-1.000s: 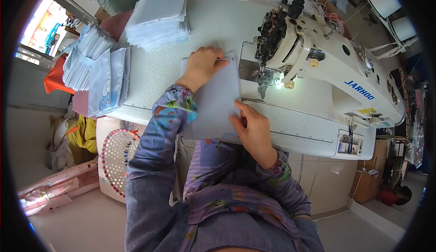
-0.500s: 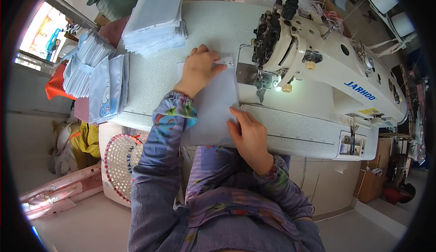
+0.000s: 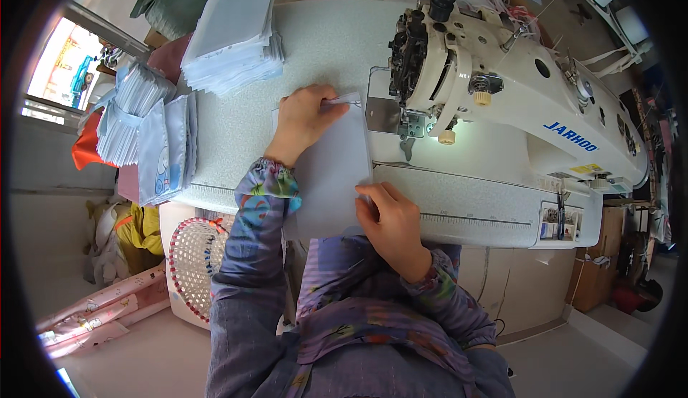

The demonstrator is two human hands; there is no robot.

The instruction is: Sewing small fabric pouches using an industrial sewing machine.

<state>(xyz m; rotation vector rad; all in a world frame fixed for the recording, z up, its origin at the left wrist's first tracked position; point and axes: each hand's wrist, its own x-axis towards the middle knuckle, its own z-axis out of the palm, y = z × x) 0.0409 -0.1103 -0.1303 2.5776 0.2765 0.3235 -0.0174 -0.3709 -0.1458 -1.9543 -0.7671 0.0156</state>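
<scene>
A pale, nearly white fabric panel lies on the table in front of me, its near end hanging over the front edge. My left hand is closed at the panel's far end, the thumb against a narrow folded strip there. Lower down, my right hand has its thumb and forefinger closed together at the panel's right edge, the other fingers curled under. Just right of the far end is the sewing machine's needle area, lit by a small lamp; the panel lies apart from the presser foot.
A tall stack of pale fabric pieces stands at the far left. Beside it are tied bundles and printed pieces. The sewing machine fills the right side. Below the table's left end sits a woven basket.
My right thumb and forefinger have drawn closer together at the panel's edge. The left hand keeps its hold at the far end. The whole view has shifted slightly.
</scene>
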